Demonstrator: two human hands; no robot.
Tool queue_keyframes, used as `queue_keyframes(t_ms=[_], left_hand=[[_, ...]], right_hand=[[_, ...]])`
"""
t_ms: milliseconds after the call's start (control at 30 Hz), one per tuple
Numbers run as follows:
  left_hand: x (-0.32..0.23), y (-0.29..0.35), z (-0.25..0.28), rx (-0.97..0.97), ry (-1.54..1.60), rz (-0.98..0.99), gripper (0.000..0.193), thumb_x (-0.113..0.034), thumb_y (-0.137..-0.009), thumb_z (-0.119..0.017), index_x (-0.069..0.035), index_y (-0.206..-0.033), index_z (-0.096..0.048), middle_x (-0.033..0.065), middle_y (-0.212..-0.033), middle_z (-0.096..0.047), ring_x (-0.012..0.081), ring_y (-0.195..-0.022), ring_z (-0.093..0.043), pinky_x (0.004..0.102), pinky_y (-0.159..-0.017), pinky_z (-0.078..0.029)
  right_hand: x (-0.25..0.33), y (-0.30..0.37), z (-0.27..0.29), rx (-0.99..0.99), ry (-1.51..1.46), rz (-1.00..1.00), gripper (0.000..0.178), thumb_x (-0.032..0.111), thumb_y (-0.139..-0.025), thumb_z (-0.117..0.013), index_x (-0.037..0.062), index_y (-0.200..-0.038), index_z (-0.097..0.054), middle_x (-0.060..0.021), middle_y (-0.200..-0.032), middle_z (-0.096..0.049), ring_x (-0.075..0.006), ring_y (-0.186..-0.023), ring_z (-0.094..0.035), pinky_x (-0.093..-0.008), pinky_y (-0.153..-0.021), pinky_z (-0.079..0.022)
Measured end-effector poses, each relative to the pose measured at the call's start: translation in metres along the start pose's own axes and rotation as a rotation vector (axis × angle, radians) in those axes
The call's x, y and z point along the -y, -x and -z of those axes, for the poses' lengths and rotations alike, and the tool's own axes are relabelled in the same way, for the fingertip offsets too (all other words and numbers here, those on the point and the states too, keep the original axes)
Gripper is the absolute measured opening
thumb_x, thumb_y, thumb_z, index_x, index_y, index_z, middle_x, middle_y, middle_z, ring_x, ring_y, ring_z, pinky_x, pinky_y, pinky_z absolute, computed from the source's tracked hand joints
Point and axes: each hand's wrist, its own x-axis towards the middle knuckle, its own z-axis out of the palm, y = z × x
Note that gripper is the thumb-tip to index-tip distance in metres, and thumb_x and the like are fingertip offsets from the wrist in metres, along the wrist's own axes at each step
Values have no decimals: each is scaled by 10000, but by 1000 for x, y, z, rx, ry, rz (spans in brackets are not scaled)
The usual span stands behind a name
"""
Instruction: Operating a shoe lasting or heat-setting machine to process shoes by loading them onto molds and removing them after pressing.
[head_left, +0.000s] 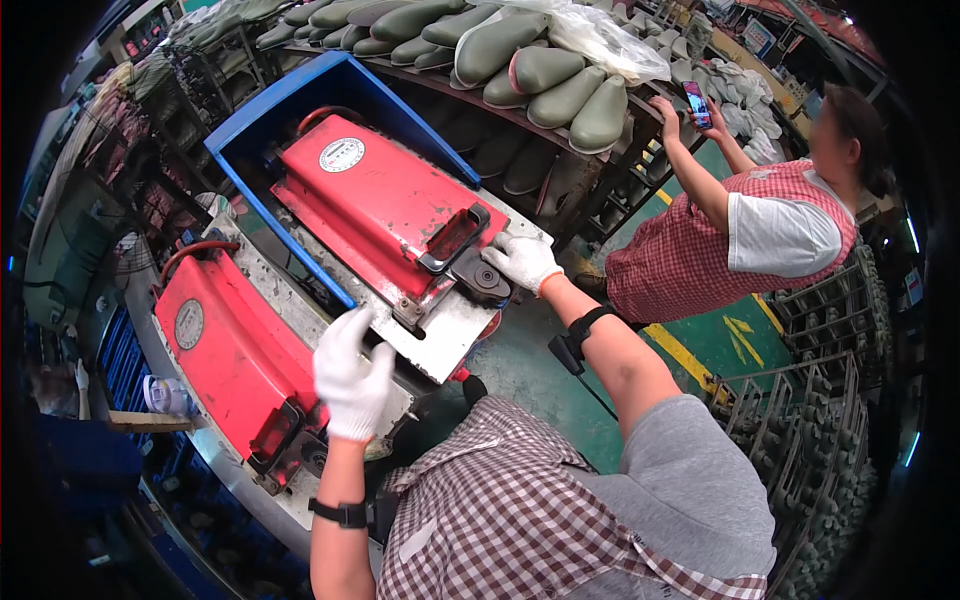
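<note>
My right hand (pixel 522 262), in a white knit glove, rests at the front corner of a red machine cover (pixel 375 190), its fingers extended. Beside it are the cover's black handle (pixel 432 262) and a dark metal part with a round knob (pixel 486 279). My left hand (pixel 352 378), gloved too, is raised with thumb and fingers apart and nothing in it. It is between that machine and a second red machine cover (pixel 230 345) at the left. A pale metal plate (pixel 440 345) juts out under the first cover.
A blue metal guard (pixel 280 95) surrounds the back machine. Grey-green boot-shaped forms (pixel 555 90) fill a rack behind, partly under clear plastic (pixel 610 40). At right, a person in a red checked apron (pixel 690 235) holds a phone (pixel 697 105). Metal racks (pixel 800 430) stand lower right.
</note>
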Motion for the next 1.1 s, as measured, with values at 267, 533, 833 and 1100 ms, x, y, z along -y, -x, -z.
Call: queue_keyframes(t_ms=[267, 533, 833, 1100], left_hand=[[11, -35, -95, 318, -12, -193, 566, -141, -797, -724, -47, -1342, -605, 197, -1183, -662, 390, -1107, -640, 481, -999, -502], [17, -19, -114, 220, -109, -252, 540, -113, -784, -715, -72, -1315, -629, 147, -1150, -651, 373, -1147, -593, 509, -1008, -468], [3, -58, -114, 237, -130, -333, 706, -74, -709, -707, -54, -1403, -579, 172, -1394, -573, 453, -1332, -498, 561, -1108, -417], [-18, -97, -85, 28, -180, -333, 748, -119, -746, -765, -118, -1467, -566, 130, -1484, -528, 449, -1401, -450, 567, -1154, -383]], right_hand=[[9, 6, 3, -19, -16, -162, 482, 558, -1010, -494, 154, -1070, -752, -188, -977, -763, -369, -935, -738, -497, -821, -569], [28, 44, -1, -32, -19, -446, 589, 575, -1012, -477, 36, -983, -711, -240, -856, -744, -438, -852, -739, -540, -790, -577], [83, 126, 5, 233, -209, -195, 845, 467, -993, -599, 74, -1646, -233, -340, -1229, -613, -473, -1053, -683, -489, -894, -572], [82, 60, 25, -83, -184, 269, 322, 331, -940, -624, 121, -1162, -725, -155, -937, -719, -352, -894, -711, -473, -804, -569]])
